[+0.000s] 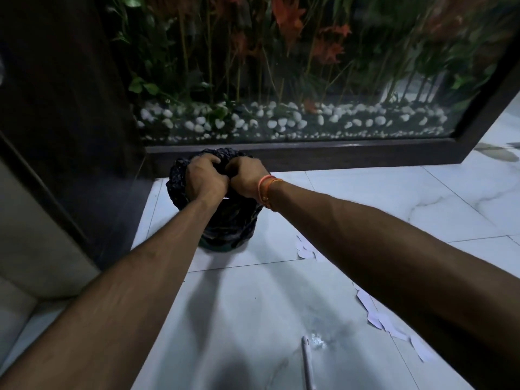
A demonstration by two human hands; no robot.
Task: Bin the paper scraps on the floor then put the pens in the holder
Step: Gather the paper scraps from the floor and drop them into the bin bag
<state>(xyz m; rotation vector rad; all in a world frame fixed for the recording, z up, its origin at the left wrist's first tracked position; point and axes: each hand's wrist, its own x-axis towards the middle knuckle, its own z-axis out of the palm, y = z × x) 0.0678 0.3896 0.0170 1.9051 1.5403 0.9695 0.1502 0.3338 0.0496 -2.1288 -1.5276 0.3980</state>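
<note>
A small black bin [225,229] lined with a black bag stands on the white tiled floor against the planter's base. Both my hands are bunched together over its mouth, fingers curled downward. A white sliver of paper scrap [225,197] pokes out under my left hand [204,180], which grips it. My right hand [244,178], with an orange thread at the wrist, touches the left one; what its fingers hold is hidden. More paper scraps [305,250] lie right of the bin, and others [378,316] under my right forearm. A white pen [308,364] lies on the floor near the bottom edge.
A glass-fronted planter [295,119] with white pebbles and plants runs behind the bin on a dark wooden base. A dark wooden panel [70,108] stands at the left, with a pale cushioned seat [33,243] below it. Marble floor tiles [394,198] stretch out to the right.
</note>
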